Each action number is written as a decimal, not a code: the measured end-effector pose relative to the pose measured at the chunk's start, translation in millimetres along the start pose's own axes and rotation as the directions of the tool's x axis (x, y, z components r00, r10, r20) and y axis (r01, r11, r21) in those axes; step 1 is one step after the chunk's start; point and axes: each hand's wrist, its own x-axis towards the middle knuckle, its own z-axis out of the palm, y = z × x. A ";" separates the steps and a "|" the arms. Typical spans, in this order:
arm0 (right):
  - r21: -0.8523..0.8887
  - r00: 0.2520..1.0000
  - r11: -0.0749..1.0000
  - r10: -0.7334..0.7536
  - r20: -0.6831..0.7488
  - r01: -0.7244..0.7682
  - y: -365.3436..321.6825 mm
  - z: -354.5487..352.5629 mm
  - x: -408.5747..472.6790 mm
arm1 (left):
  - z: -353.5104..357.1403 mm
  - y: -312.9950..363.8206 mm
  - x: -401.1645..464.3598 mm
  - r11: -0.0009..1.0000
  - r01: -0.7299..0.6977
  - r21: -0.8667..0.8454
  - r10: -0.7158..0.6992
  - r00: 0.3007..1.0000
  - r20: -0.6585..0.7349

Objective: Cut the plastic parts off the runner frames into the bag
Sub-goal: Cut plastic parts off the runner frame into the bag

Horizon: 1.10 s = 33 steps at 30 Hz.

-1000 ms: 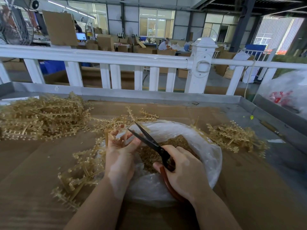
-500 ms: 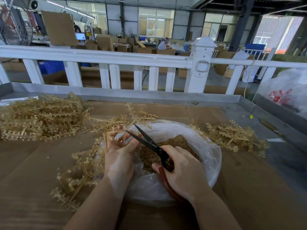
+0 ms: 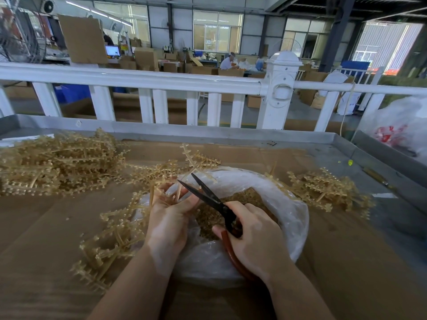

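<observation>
Over the open bag [image 3: 272,192] at the counter's [image 3: 346,262] middle, the left hand [image 3: 168,225] pinches a runner frame [image 3: 161,192], fingers [image 3: 184,200] curled round its thin stems. Right hand [image 3: 256,239] grips the scissors [image 3: 208,195], blades parted beside the frame. Cut parts [image 3: 251,195] fill the bag; a frame heap [image 3: 57,162] lies far left, a smaller pile [image 3: 323,188] right.

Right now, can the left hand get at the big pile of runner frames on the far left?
Probably yes, once freed: the left hand grips a runner frame, and only open cardboard lies before the pile.
</observation>
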 end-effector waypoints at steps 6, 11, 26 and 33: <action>0.018 1.000 1.000 -0.005 -0.013 0.005 0.1 -0.9 -0.6 | -1.0 0.0 0.4 0.998 0.056 -0.026 -0.055 0.998 0.023; 0.026 1.000 1.000 -0.010 -0.004 0.010 0.2 -1.3 -0.8 | -0.5 2.5 2.1 0.975 0.116 -0.190 -0.120 0.993 -0.010; 0.040 1.000 0.999 -0.012 0.021 0.011 0.3 -2.4 -0.6 | -0.7 6.2 1.9 0.961 0.148 -0.235 -0.161 0.986 -0.036; 0.053 1.000 0.998 -0.024 0.013 0.024 -0.7 -2.3 -0.9 | -2.1 3.2 2.3 0.975 0.156 -0.158 -0.161 0.987 -0.024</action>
